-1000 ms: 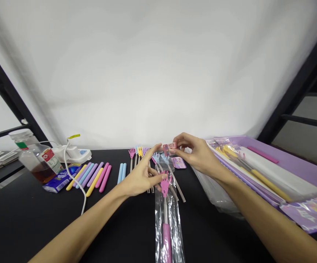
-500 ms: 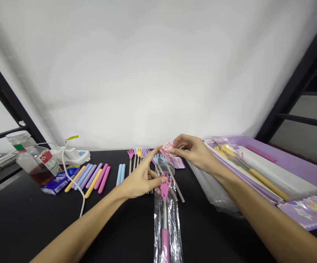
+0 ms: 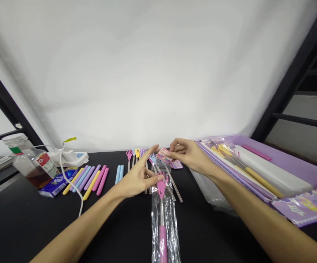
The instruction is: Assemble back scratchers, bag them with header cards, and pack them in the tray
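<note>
A pink back scratcher (image 3: pixel 162 233) with a metal shaft lies upright in the view, its handle towards me, in a clear plastic bag (image 3: pixel 173 233). My left hand (image 3: pixel 135 179) pinches at its pink claw head with the thumb and curled fingers, while the index finger points up and away. Between the thumb and fingertips of my right hand (image 3: pixel 192 155) is a small pink printed card (image 3: pixel 163 155), held just beyond the claw head. Another such card (image 3: pixel 177 164) lies on the table behind it. Blue-headed back scratchers (image 3: pixel 153 158) rest close by, partly hidden by my left hand.
Coloured handle tubes (image 3: pixel 92 179) lie in a row on the left of the black table (image 3: pixel 114 233). Beyond them are a bottle (image 3: pixel 34 164), a blue packet (image 3: pixel 55 184) and a power strip (image 3: pixel 76 159) with a white cable. A purple box (image 3: pixel 235 140) with packaged scratchers stands right.
The card in my right hand has dipped slightly and tilted. My left index finger has lifted away from the card's edge. The whole view has shifted a little.
</note>
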Available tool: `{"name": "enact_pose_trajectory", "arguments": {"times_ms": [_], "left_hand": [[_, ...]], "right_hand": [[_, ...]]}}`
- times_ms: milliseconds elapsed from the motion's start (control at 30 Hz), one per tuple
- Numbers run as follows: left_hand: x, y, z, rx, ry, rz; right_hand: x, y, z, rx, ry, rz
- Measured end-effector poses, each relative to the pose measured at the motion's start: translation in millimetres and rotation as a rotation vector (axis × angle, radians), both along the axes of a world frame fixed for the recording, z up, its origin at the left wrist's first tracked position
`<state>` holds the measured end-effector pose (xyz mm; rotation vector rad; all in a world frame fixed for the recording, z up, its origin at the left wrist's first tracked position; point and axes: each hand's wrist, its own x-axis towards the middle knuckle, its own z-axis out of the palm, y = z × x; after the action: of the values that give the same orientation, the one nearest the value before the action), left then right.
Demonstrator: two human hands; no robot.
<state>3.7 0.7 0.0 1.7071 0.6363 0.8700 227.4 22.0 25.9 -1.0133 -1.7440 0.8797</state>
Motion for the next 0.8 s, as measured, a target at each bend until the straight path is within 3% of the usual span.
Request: {"name": "enact_pose_trajectory", "arguments": {"times_ms": [200,367,567,800], "left_hand": [[0.5,-1.2,7.2,0.008,0.033,0.040],[-0.6,0.3,7.1,-0.035,0.060,0.074],[0.5,0.6,6.1,-0.041,0.034,0.055],[3.3,-0.1,4.7,-0.025,0.001,0.061]], "right_hand": [[-4.0,-1.1,7.8,0.165,0.032,-0.105],[-5.3,-1.7,12.6,0.238,0.001,-0.059],[-3.6,-2.3,12.6,0.137,-0.044,0.057],[-0.4,2.4,9.7,0.052,-0.034,0.047]]}}
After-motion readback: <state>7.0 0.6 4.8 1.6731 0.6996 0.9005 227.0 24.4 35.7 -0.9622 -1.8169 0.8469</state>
